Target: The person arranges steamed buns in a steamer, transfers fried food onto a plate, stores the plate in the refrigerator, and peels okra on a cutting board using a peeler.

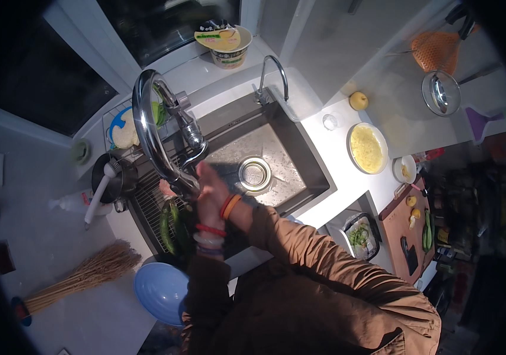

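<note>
Both my hands are close together beneath the spout of a chrome faucet (148, 128) at the sink (306, 137). My left hand (208, 213), with red, pale and dark bands at its wrist, lies against my right hand (213, 188), which has red and orange bands. The faucet head covers part of the fingers, and whether anything is between the palms cannot be told. Left of the hands, green cucumbers (166, 226) rest on a wire rack (146, 208) over the sink. The metal drain (254, 174) shows to the right of the hands.
A black pot (113, 177) and a blue bowl (162, 293) are at the left, near a straw broom (84, 275). Right of the sink are a plate of yellow shreds (368, 148), a small bowl (405, 169) and a cutting board (395, 239) holding a knife (409, 255). A smaller faucet (275, 62) stands behind.
</note>
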{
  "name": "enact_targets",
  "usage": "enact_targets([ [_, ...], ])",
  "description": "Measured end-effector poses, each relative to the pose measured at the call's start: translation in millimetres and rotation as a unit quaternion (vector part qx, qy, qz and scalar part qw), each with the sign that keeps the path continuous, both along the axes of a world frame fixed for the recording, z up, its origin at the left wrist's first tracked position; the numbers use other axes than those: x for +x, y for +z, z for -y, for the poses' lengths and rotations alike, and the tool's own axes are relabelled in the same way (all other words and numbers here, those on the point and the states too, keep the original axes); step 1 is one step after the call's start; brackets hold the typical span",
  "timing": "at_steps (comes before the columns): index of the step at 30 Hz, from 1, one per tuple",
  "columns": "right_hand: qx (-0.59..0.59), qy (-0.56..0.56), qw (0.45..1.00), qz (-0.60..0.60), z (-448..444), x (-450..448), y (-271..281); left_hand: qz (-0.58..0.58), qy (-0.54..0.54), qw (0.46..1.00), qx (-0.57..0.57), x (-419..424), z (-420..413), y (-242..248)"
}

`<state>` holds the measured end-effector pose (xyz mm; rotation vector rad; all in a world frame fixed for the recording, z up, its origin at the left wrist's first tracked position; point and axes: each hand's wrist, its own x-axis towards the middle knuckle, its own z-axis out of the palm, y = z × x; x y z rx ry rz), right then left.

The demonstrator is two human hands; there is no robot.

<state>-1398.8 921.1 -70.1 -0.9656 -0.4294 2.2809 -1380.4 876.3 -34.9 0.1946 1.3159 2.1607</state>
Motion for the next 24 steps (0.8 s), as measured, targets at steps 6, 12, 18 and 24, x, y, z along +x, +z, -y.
enact_targets([
  [6,0.134,0.095,0.986,0.0,11,24,1,0.052,-0.065,0.972,-0.221,-32,5,-20],
  [12,0.257,0.272,0.883,0.284,15,41,18,-0.094,-0.108,0.945,-0.294,-33,-2,-13],
  [18,-0.165,0.182,0.962,-0.116,8,43,88,0.217,-0.046,0.953,0.205,-5,-6,-38],
  [24,-0.112,0.195,0.937,-0.268,10,45,8,-0.284,0.023,0.922,-0.261,-31,3,-35],
])
